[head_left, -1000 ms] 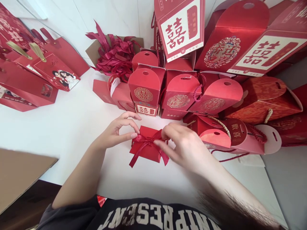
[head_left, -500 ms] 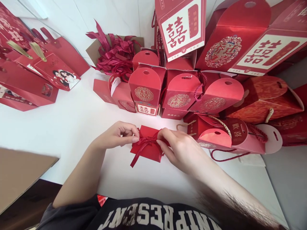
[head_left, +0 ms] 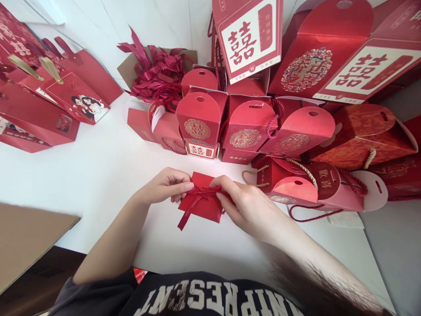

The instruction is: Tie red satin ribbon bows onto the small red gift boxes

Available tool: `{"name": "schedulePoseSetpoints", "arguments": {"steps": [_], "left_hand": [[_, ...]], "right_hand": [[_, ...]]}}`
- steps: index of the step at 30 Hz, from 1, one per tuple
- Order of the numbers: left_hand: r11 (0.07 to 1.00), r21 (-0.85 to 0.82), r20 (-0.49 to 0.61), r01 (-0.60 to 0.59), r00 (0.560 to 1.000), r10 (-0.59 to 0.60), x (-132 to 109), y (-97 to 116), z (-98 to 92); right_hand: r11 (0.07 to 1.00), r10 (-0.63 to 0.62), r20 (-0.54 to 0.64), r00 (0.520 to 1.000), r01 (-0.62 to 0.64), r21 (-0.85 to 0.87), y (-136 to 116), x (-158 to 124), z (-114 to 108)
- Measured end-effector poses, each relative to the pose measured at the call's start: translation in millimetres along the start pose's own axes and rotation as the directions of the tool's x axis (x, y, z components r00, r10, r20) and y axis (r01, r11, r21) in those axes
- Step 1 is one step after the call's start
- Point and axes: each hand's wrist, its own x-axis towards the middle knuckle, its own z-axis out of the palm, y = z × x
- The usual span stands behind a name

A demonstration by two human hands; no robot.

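Observation:
A small red box (head_left: 205,210) lies on the white table in front of me, with a dark red ribbon (head_left: 196,205) tied across it in a bow; one tail hangs over the near left side. My left hand (head_left: 169,185) is closed at the box's left edge, thumb and index finger pinching the ribbon's left part. At the right side, my right hand (head_left: 245,202) pinches the bow's right loop between thumb and fingers. The knot shows between the two hands.
Rows of red gift boxes (head_left: 198,115) stand behind and to the right. An open carton (head_left: 131,70) full of dark red ribbons is at the back. Red gift bags (head_left: 79,98) stand at the left. A brown cardboard piece (head_left: 36,237) is at the near left.
My left fingers have closed on the ribbon and shifted slightly right. The right fingertips have moved slightly left over the bow's loop. The box has barely moved.

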Motion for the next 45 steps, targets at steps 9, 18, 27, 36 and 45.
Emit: {"name": "schedulePoseSetpoints", "arguments": {"steps": [9,18,27,36,45], "left_hand": [[1.000,0.014,-0.128,-0.024,0.992,0.025,6,-7,9.0],[1.000,0.001,-0.132,-0.012,0.991,0.012,7,-8,8.3],[0.998,0.066,-0.184,-0.006,0.983,0.018,7,-11,13.1],[0.998,0.054,-0.173,0.039,0.984,-0.029,8,-12,14.5],[0.997,-0.029,-0.174,0.070,0.982,-0.074,8,-8,13.1]], "right_hand": [[0.978,-0.173,-0.018,0.985,0.170,-0.119,4,4,6],[0.827,-0.417,-0.079,0.905,0.342,-0.447,8,7,3],[1.000,-0.010,-0.136,0.991,0.010,0.002,2,5,6],[0.990,0.135,-0.168,0.976,-0.141,-0.019,7,12,12],[0.999,0.040,-0.051,0.998,-0.040,0.020,13,8,-3]]}}
